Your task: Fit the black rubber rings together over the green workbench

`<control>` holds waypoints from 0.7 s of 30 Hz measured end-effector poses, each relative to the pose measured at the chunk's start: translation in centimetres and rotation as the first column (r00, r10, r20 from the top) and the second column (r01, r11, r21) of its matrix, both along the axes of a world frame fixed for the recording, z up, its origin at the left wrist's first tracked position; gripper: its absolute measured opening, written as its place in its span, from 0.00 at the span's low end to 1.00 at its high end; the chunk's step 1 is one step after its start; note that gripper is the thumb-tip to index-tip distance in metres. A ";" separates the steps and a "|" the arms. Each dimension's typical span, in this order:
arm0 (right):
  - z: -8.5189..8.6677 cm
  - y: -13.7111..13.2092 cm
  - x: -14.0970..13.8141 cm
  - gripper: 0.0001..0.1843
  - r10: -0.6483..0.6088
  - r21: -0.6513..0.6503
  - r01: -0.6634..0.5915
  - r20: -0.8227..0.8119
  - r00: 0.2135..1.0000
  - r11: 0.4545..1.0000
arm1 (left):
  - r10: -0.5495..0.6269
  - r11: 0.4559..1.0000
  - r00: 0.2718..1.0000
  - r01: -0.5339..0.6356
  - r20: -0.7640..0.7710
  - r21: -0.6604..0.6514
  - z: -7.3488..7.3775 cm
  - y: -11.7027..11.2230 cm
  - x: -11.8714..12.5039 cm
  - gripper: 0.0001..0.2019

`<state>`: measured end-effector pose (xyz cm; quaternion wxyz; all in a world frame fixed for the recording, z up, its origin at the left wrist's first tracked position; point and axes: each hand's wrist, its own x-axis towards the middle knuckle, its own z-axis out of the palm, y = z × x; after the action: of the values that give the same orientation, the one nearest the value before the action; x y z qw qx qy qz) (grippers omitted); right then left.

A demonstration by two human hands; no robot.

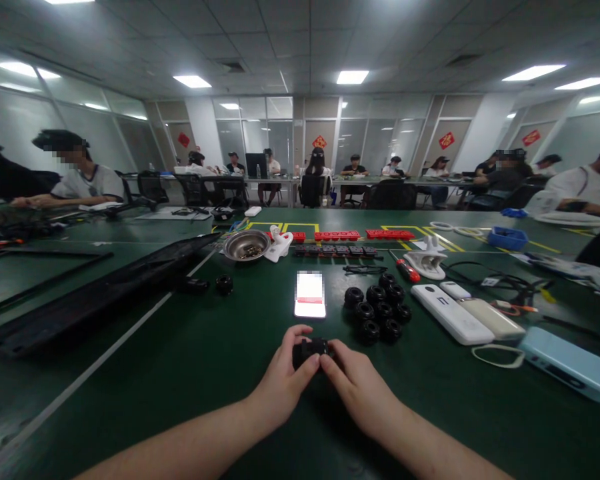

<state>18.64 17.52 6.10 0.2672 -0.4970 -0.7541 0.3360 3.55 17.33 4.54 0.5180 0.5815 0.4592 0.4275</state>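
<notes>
Low in the middle of the view, my left hand and my right hand together hold a small black plastic part. Both thumbs press on its near side and the fingers curl around its ends, so much of its shape is hidden. Just beyond it lies a phone with a bright screen. Right of the phone sits a cluster of several black toy wheels. A lone black wheel stands to the left, beside another small dark piece.
A metal bowl holds small parts. Behind the phone are red trays and a black strip. A red screwdriver, white power bank and blue box lie right. A long black panel stretches left. Other people sit farther off.
</notes>
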 end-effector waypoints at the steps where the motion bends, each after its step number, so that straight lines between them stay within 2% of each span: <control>1: 0.0 0.1 0.0 0.12 0.003 0.019 -0.003 -0.004 1.000 1.000 | -0.003 1.000 1.000 0.003 0.008 -0.013 -0.2 0.1 0.0 0.20; 2: 0.0 0.1 0.1 0.10 0.001 0.041 -0.001 -0.010 1.000 0.999 | -0.009 0.999 1.000 0.010 0.019 -0.041 -0.3 0.4 0.0 0.20; 6: -0.1 0.4 0.3 0.22 0.010 0.105 -0.011 0.011 1.000 0.994 | -0.045 0.983 0.997 0.056 0.064 -0.173 -0.8 1.4 0.2 0.19; 8: 0.1 0.4 0.4 0.24 0.033 0.095 -0.037 0.045 0.998 0.995 | -0.037 0.978 0.997 0.049 0.062 -0.203 -0.7 1.6 0.2 0.18; 14: 0.7 -0.1 0.3 0.14 0.020 0.045 -0.019 -0.035 0.999 0.999 | -0.037 0.989 0.999 0.043 0.039 -0.145 -0.1 0.8 0.1 0.16; 17: 0.5 -0.2 0.1 0.13 0.024 0.068 -0.021 -0.045 0.999 0.997 | -0.054 0.989 0.997 0.060 0.046 -0.133 0.1 0.7 0.1 0.17; 21: 0.0 -0.1 0.1 0.27 0.065 0.161 -0.064 0.004 0.998 0.985 | -0.030 0.977 0.997 0.045 0.077 -0.209 -0.1 1.4 0.2 0.18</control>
<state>18.76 17.44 6.11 0.2960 -0.4489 -0.7943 0.2829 3.73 18.71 4.47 0.6011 0.5159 0.4715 0.3876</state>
